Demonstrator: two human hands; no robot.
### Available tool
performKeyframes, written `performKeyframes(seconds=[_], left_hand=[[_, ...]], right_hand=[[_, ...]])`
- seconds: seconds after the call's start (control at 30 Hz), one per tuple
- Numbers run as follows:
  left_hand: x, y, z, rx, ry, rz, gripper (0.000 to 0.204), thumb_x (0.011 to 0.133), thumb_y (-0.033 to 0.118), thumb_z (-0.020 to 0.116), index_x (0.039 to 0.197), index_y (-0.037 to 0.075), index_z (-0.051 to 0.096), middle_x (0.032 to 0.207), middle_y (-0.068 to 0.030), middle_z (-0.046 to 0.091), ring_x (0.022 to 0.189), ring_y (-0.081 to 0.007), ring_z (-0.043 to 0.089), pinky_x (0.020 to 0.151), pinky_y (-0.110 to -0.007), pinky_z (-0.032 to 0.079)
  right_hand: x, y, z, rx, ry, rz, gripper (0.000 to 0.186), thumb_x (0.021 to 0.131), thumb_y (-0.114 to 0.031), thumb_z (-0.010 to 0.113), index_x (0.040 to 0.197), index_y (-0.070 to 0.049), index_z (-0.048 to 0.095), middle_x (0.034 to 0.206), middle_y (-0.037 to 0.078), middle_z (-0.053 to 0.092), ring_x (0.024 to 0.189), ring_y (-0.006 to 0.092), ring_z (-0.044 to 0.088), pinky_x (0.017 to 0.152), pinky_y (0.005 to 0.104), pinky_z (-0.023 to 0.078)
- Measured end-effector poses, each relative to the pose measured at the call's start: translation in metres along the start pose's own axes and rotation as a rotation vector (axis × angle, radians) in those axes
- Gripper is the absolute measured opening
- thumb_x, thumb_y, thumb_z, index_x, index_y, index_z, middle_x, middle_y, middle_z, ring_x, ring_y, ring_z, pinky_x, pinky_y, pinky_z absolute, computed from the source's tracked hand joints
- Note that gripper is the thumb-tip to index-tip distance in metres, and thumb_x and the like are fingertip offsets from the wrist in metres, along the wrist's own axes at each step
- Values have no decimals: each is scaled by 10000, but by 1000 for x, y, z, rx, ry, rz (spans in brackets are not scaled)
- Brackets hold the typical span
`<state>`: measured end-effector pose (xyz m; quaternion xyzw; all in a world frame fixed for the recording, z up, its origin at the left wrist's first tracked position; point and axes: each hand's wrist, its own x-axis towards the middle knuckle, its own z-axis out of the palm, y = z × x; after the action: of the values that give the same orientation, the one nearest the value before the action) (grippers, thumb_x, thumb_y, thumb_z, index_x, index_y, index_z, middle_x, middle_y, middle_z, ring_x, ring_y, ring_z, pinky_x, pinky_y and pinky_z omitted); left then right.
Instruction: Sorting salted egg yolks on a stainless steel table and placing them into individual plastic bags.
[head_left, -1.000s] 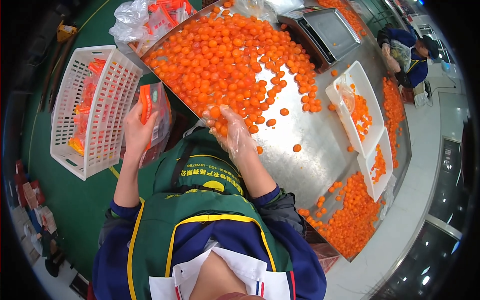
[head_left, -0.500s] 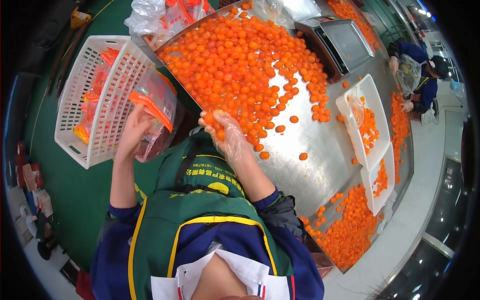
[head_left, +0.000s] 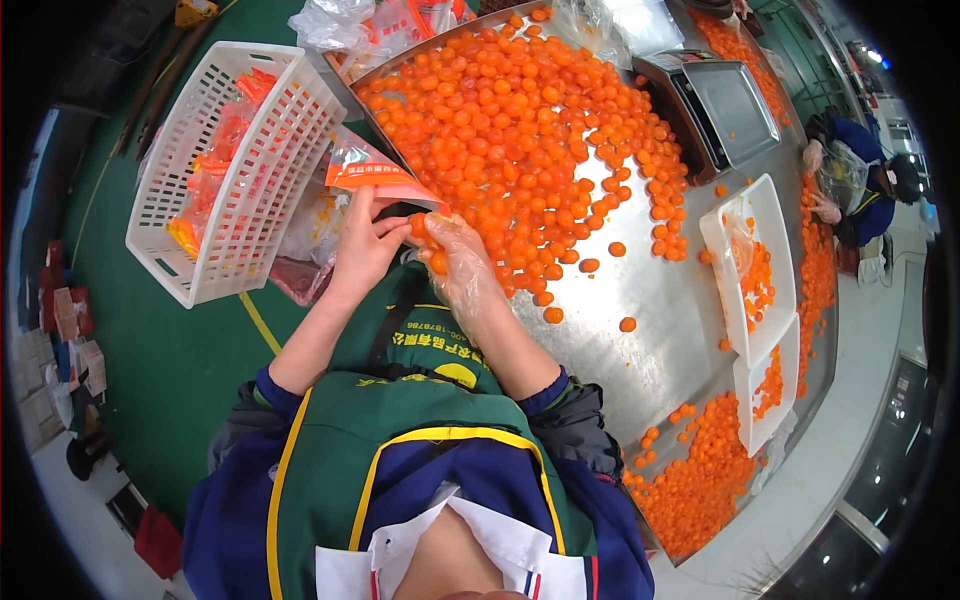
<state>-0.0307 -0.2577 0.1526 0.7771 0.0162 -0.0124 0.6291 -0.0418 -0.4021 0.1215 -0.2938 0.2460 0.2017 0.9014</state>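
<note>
Orange balls (head_left: pixel 438 262) held at the edge of the table (head_left: pixel 610 370).
Gloved right hand (head_left: pixel 462 268): fingers curled around several balls. Left hand (head_left: pixel 366 248): fingers pinching the orange-banded bag (head_left: pixel 370 174), just beside the right hand.

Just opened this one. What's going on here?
The person's left hand holds a clear bag with an orange band. The gloved right hand, close beside it, holds a few round orange pieces. More lie heaped on the metal table; a white crate stands at left.
</note>
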Motion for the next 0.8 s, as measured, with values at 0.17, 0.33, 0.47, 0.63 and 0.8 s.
performKeyframes(seconds=[0.17, 0.33, 0.47, 0.63, 0.8], left_hand=[[0, -13, 0, 32, -18, -39, 599, 806, -152, 650, 1329, -33, 382, 1255, -149, 509, 1143, -235, 606, 851, -299, 594], [1, -13, 2, 71, -16, -64, 606, 819, -161, 633, 1345, -32, 362, 1249, -154, 536, 1146, -223, 609, 856, -286, 588], [2, -22, -3, 79, -13, 17, 583, 807, -139, 649, 1320, -28, 396, 1243, -141, 527, 1158, -239, 605, 829, -307, 602], [5, -20, -4, 37, -45, -31, 567, 824, -138, 638, 1321, -24, 391, 1280, -141, 527, 1203, -236, 580, 854, -306, 593], [4, -16, -3, 51, -8, -61, 596, 813, -127, 655, 1339, -33, 391, 1279, -148, 517, 1205, -257, 578, 848, -321, 599]], right_hand=[[1, 3, 2, -6, 26, -10, 92, 943, -55, 639, 984, -61, 557, 935, 58, 633, 819, 169, 652, 578, 251, 484], [3, 5, 3, -19, 44, -25, 98, 944, -57, 642, 977, -58, 549, 918, 62, 631, 811, 171, 653, 572, 253, 482], [0, 4, 4, -15, 58, -6, 109, 945, -72, 648, 981, -55, 547, 926, 77, 640, 796, 174, 655, 571, 252, 483], [4, 6, 1, -11, 44, -1, 113, 943, -72, 650, 977, -56, 543, 939, 84, 648, 804, 181, 660, 574, 251, 484], [0, 4, 6, -42, 62, -23, 107, 939, -58, 648, 968, -60, 545, 933, 82, 652, 814, 181, 662, 574, 250, 482]])
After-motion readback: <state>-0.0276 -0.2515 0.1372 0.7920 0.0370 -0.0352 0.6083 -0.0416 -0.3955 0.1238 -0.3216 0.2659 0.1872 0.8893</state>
